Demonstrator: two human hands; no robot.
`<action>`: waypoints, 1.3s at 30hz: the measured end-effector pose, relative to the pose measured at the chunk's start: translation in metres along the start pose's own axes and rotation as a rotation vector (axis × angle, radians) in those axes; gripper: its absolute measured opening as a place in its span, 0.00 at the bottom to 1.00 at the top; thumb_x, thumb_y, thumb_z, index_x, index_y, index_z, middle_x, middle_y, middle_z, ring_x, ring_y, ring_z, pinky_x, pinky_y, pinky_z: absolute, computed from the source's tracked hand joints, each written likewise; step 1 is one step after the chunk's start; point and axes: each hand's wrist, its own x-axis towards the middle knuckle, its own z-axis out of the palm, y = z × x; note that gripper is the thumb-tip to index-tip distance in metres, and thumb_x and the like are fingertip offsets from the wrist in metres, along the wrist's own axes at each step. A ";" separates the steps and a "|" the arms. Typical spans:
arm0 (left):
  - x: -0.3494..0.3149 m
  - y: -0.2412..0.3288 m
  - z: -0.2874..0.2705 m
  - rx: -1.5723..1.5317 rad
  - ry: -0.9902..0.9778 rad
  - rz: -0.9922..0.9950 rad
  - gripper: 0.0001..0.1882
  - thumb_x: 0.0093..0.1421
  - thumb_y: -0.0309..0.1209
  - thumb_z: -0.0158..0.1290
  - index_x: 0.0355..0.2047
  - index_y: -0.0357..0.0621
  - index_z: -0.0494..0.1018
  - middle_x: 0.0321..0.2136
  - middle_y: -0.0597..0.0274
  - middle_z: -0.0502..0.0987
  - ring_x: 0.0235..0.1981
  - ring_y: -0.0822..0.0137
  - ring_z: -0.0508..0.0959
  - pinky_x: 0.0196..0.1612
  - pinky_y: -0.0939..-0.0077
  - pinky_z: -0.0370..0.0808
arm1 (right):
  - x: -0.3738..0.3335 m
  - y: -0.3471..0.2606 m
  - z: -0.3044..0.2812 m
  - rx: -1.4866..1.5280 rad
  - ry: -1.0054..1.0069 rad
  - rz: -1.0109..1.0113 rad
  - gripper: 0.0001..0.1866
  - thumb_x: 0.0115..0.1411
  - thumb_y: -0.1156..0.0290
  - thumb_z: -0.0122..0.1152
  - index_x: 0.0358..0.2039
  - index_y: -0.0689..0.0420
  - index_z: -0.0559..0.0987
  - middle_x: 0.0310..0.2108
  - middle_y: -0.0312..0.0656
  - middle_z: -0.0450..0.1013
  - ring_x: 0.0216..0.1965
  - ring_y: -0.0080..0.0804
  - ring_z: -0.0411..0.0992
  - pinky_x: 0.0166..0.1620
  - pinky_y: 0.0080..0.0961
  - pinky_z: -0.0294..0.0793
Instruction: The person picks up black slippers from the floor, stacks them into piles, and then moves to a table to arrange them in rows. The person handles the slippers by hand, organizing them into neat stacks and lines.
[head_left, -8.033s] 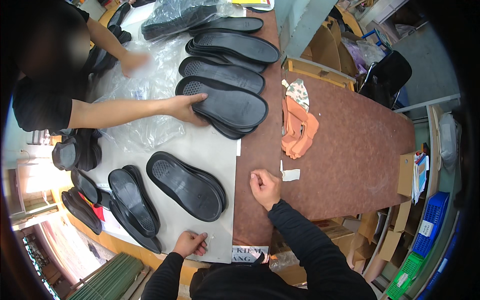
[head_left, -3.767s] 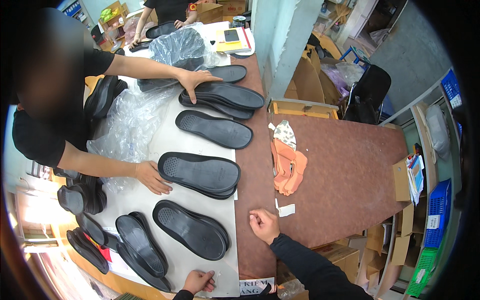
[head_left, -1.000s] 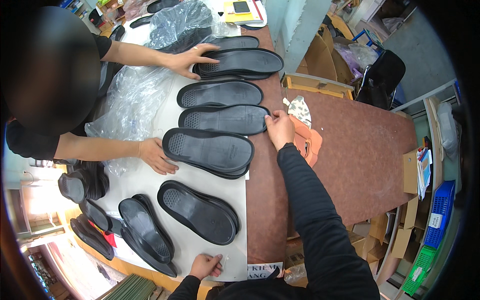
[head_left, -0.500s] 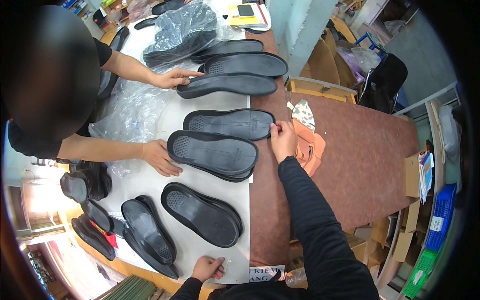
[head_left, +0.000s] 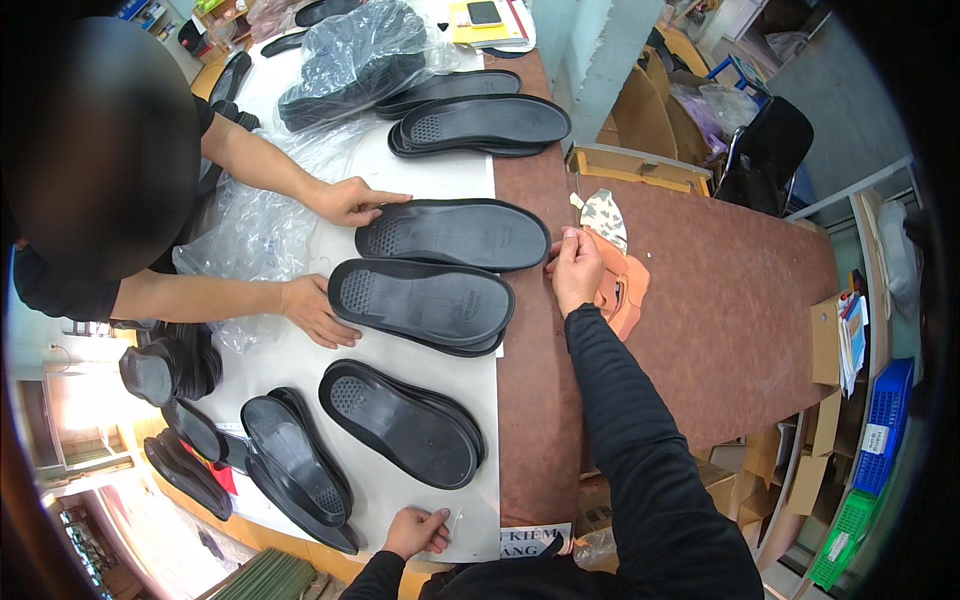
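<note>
My right hand (head_left: 577,268) is beside the rounded end of a black shoe sole (head_left: 452,236), its fingers drawn together. Whether anything is between them is hidden. My left hand (head_left: 418,532) rests curled at the near table edge, with nothing visible in it. Closest to it lies a pair of stacked black soles (head_left: 400,425). Another stacked pair (head_left: 425,308) sits just nearer than the sole by my right hand. A co-worker's hand (head_left: 352,202) touches the heel end of that sole. Their other hand (head_left: 315,311) is at the heel of the stacked pair.
More soles lie at the left (head_left: 298,460) and far side (head_left: 485,122). Plastic film (head_left: 245,225) and bagged soles (head_left: 355,60) cover part of the white sheet. Orange cut pieces (head_left: 625,295) lie on the brown tabletop (head_left: 720,330). A pillar (head_left: 605,70) stands at the back.
The co-worker's far hand has moved nearer with a sole, now lying where my right hand pinched another sole's end. My right hand has come slightly away; my left stays put.
</note>
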 end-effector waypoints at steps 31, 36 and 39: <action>-0.001 0.001 0.000 0.003 -0.014 -0.009 0.27 0.66 0.46 0.54 0.24 0.29 0.78 0.19 0.53 0.80 0.16 0.66 0.80 0.22 0.77 0.78 | -0.002 0.005 0.007 -0.313 0.013 -0.422 0.10 0.60 0.69 0.61 0.37 0.61 0.82 0.30 0.46 0.77 0.30 0.40 0.75 0.36 0.33 0.74; 0.000 0.001 -0.001 0.000 -0.022 -0.011 0.27 0.67 0.45 0.53 0.25 0.28 0.77 0.19 0.51 0.80 0.17 0.64 0.81 0.22 0.77 0.78 | -0.005 0.007 0.007 -0.235 0.005 -0.324 0.12 0.62 0.68 0.59 0.42 0.62 0.80 0.31 0.45 0.77 0.30 0.37 0.76 0.36 0.32 0.75; 0.000 0.001 -0.001 0.013 -0.021 -0.012 0.27 0.67 0.45 0.53 0.25 0.28 0.77 0.19 0.51 0.80 0.18 0.64 0.82 0.22 0.77 0.79 | -0.003 0.010 0.008 -0.220 0.022 -0.209 0.13 0.64 0.67 0.58 0.44 0.62 0.78 0.31 0.44 0.78 0.30 0.35 0.76 0.35 0.30 0.75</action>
